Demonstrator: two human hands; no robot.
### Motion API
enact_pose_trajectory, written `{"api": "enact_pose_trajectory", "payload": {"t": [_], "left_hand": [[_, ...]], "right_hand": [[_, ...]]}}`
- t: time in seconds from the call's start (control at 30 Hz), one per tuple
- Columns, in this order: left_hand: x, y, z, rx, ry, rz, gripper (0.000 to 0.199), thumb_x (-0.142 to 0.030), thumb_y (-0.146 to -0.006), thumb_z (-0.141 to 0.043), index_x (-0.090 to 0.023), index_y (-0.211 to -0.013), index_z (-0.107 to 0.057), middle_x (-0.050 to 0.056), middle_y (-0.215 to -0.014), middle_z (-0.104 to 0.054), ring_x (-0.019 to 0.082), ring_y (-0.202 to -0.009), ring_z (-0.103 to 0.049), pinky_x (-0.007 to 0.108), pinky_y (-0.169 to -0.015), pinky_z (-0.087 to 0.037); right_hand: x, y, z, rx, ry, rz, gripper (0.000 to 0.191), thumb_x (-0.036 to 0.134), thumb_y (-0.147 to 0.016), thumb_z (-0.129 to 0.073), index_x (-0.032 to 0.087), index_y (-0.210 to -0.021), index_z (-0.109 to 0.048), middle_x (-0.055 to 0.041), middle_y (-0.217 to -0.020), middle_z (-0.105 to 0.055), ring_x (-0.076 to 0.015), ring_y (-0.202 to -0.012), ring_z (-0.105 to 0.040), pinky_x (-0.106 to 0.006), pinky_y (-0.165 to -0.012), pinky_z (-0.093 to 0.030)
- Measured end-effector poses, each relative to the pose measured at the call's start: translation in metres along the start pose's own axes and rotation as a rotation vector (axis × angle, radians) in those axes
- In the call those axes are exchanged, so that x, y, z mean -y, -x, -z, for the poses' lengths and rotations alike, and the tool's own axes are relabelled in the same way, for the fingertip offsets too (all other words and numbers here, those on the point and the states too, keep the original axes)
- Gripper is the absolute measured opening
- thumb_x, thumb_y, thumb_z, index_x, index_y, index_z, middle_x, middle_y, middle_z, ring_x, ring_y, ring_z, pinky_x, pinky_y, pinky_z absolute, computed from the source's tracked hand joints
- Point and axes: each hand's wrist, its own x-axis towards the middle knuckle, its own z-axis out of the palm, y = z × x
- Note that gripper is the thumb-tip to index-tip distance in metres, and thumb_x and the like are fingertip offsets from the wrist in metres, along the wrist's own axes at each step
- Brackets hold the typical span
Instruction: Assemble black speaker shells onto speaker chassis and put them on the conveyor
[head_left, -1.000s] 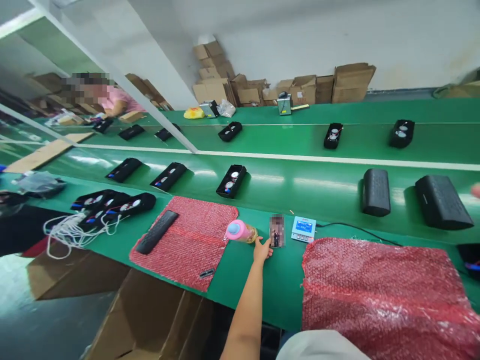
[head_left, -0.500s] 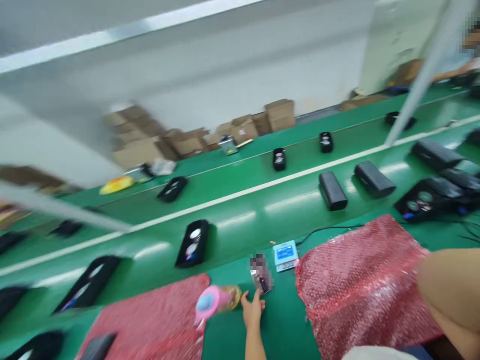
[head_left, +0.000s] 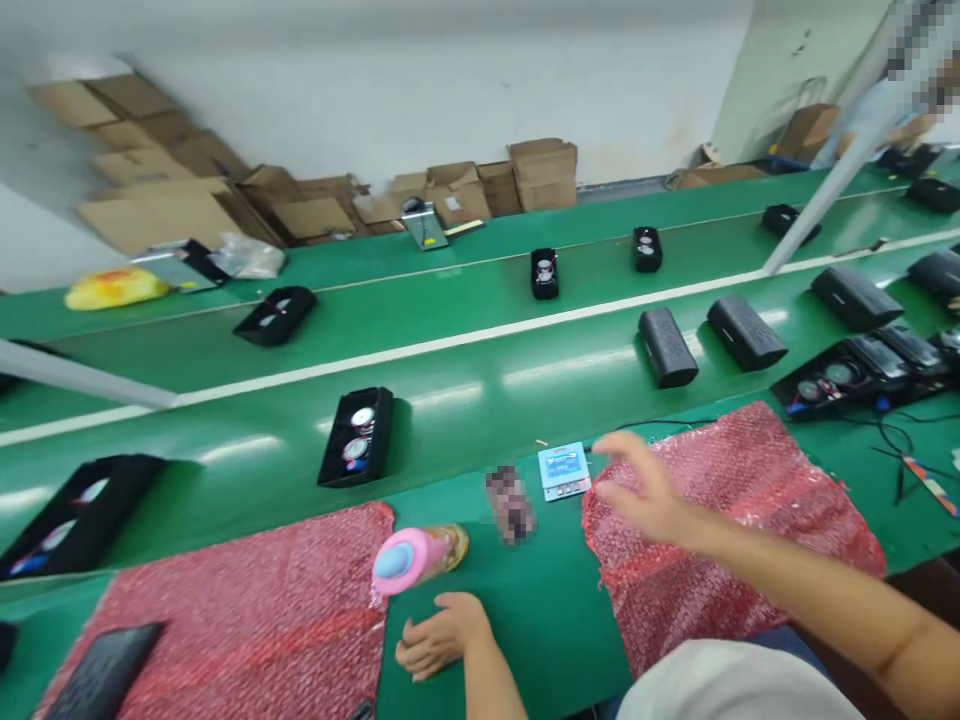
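Note:
My left hand is low over the green bench, palm down, its fingers loosely bent and apart with nothing in them. Just beyond it lies a bottle with a pink and light-blue lid. My right hand reaches in from the right, thumb and fingers spread and bare. It is over the left edge of a red bubble-wrap sheet, beside a small pale-blue meter with a lit screen. Between the hands lies a pixelated oblong object, its kind hidden.
Another red bubble-wrap sheet lies left, a black case on its corner. Open black speaker housings and closed ones stand along the green conveyor. Wired units sit at right. Cardboard boxes line the wall; a metal post rises at right.
My left hand has drawn back from beside the pixelated object, toward the lower left. My right hand has come into view near the meter. The camera view has shifted.

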Motion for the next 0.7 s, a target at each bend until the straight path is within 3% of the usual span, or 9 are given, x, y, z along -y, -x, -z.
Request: {"api": "enact_pose_trajectory", "payload": {"t": [0.07, 0.13, 0.23, 0.3, 0.43, 0.53, 0.7], "left_hand": [[0.006, -0.015, -0.015, 0.087, -0.102, 0.055, 0.066, -0.032, -0.083, -0.026, -0.007, -0.141, -0.008, 0.031, -0.145, -0.017, 0.050, -0.134, -0.018, 0.074, -0.085, -0.032], [0.009, -0.027, -0.030, 0.124, -0.125, 0.065, 0.067, -0.035, -0.082, -0.024, -0.012, -0.142, -0.003, 0.032, -0.146, -0.014, 0.054, -0.133, -0.014, 0.080, -0.076, -0.029], [0.010, -0.037, -0.047, 0.033, -0.007, 0.095, 0.063, -0.040, -0.083, -0.023, -0.019, -0.141, -0.010, 0.028, -0.148, -0.014, 0.050, -0.133, -0.018, 0.078, -0.076, -0.032], [0.011, -0.040, -0.053, 0.020, -0.004, 0.109, 0.064, -0.041, -0.083, -0.026, -0.020, -0.142, -0.011, 0.026, -0.148, -0.018, 0.049, -0.133, -0.020, 0.077, -0.078, -0.033], [0.011, -0.041, -0.056, 0.187, -0.198, 0.099, 0.073, -0.037, -0.078, -0.033, -0.013, -0.144, -0.011, 0.029, -0.145, -0.025, 0.056, -0.131, -0.010, 0.084, -0.077, -0.021], [0.010, -0.039, -0.057, 0.275, -0.260, 0.085, 0.071, -0.037, -0.079, -0.026, -0.011, -0.144, -0.010, 0.029, -0.145, -0.026, 0.057, -0.132, -0.002, 0.085, -0.078, -0.015], [0.010, -0.038, -0.053, 0.119, -0.205, 0.134, 0.074, -0.040, -0.079, -0.029, -0.016, -0.145, -0.008, 0.023, -0.146, -0.029, 0.049, -0.136, -0.005, 0.078, -0.087, -0.024]], "right_hand": [[-0.003, 0.004, -0.046, 0.199, 0.030, 0.091, 0.039, 0.039, -0.085, -0.052, 0.020, -0.118, -0.056, -0.0119, -0.118, -0.056, -0.0245, -0.112, -0.051, -0.041, -0.095, -0.044], [-0.013, 0.019, -0.095, 0.387, 0.162, 0.157, 0.041, 0.043, -0.081, -0.056, 0.020, -0.114, -0.061, -0.0162, -0.126, -0.052, -0.0314, -0.118, -0.047, -0.049, -0.097, -0.040], [-0.031, 0.039, -0.157, 0.455, 0.373, 0.166, 0.050, 0.050, -0.077, -0.058, 0.028, -0.122, -0.057, -0.0170, -0.138, -0.040, -0.0389, -0.127, -0.035, -0.061, -0.100, -0.027], [-0.038, 0.044, -0.184, 0.444, 0.442, 0.182, 0.053, 0.052, -0.077, -0.057, 0.033, -0.126, -0.053, -0.0146, -0.143, -0.035, -0.0392, -0.130, -0.030, -0.064, -0.102, -0.019], [-0.036, 0.036, -0.213, 0.409, 0.473, 0.141, 0.055, 0.060, -0.078, -0.052, 0.035, -0.127, -0.052, -0.0148, -0.145, -0.032, -0.0388, -0.133, -0.027, -0.065, -0.104, -0.006], [-0.031, 0.029, -0.223, 0.401, 0.460, 0.078, 0.056, 0.064, -0.078, -0.050, 0.034, -0.126, -0.053, -0.0161, -0.145, -0.031, -0.0389, -0.133, -0.025, -0.065, -0.103, -0.003], [-0.032, 0.028, -0.227, 0.323, 0.473, 0.052, 0.061, 0.061, -0.077, -0.054, 0.037, -0.132, -0.045, -0.0155, -0.144, -0.031, -0.0387, -0.134, -0.024, -0.064, -0.103, -0.001]]}}
